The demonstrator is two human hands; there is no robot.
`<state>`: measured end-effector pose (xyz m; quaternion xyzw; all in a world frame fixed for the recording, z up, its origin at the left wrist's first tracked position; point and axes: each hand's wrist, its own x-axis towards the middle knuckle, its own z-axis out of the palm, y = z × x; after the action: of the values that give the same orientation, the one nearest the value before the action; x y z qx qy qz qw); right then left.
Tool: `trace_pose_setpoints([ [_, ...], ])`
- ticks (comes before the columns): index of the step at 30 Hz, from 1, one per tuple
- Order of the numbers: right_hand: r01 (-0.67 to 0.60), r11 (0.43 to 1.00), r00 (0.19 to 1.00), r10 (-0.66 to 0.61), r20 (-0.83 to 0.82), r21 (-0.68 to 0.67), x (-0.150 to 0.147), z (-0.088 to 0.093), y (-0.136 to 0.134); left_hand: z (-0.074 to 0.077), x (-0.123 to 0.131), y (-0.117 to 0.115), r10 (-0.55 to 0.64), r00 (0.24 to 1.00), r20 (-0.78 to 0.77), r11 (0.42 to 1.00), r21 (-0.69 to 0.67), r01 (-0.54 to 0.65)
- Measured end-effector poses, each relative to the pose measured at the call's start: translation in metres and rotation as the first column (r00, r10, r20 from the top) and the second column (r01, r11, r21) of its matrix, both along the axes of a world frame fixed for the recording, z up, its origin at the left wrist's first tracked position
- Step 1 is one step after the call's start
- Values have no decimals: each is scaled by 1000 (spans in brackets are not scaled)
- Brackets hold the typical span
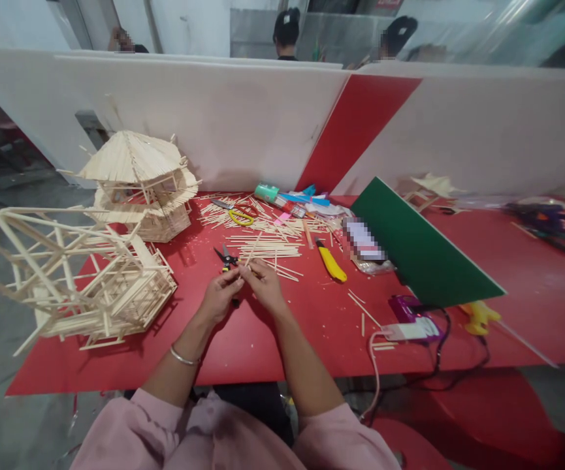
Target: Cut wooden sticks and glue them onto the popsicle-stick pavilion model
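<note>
My left hand (222, 294) and my right hand (264, 285) meet over the red table, fingertips pinched close together. Between them is a thin wooden stick (255, 248), its far end slanting up and away. The near part of it is hidden by my fingers. Just beyond my left hand lie black-and-yellow cutting pliers (226, 257), partly covered by that hand. A row of loose wooden sticks (272, 247) is spread on the table past my right hand. To its right rests a yellow-handled cutter knife (332, 262).
Two stick-built pavilion models, one roofed (132, 156) and one open-framed (61, 248), stand left. Yellow-handled scissors (241, 217) lie among sticks behind. A green board (419, 248) leans at right, near a phone (363, 239), a purple power strip (412, 310) and a yellow glue gun (479, 317).
</note>
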<state>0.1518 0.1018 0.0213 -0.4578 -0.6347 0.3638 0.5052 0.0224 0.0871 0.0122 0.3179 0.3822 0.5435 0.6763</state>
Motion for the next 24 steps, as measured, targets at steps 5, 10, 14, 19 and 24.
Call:
trace_pose_setpoints([
  [5, 118, 992, 968, -103, 228, -53, -6, 0, -4, -10, -1, 3, 129, 970, -206, 992, 35, -124],
  [10, 48, 999, 925, -37, 379, -18, -3, 2, -2, -12, -2, 1, 62, 973, -223, 997, 52, -51],
  [14, -100, 994, 960, 106, 258, -38, 11, 6, -1, -4, -5, 0, -79, 985, -154, 997, -21, 77],
  [19, -245, 947, 969, 232, -86, -208, 19, 15, -6, 5, -16, 1, -272, 959, 73, 948, -151, 280],
  [24, -336, 905, 920, 256, -296, -263, 20, 17, -7, 11, -20, -1, -411, 862, 299, 879, -121, 461],
])
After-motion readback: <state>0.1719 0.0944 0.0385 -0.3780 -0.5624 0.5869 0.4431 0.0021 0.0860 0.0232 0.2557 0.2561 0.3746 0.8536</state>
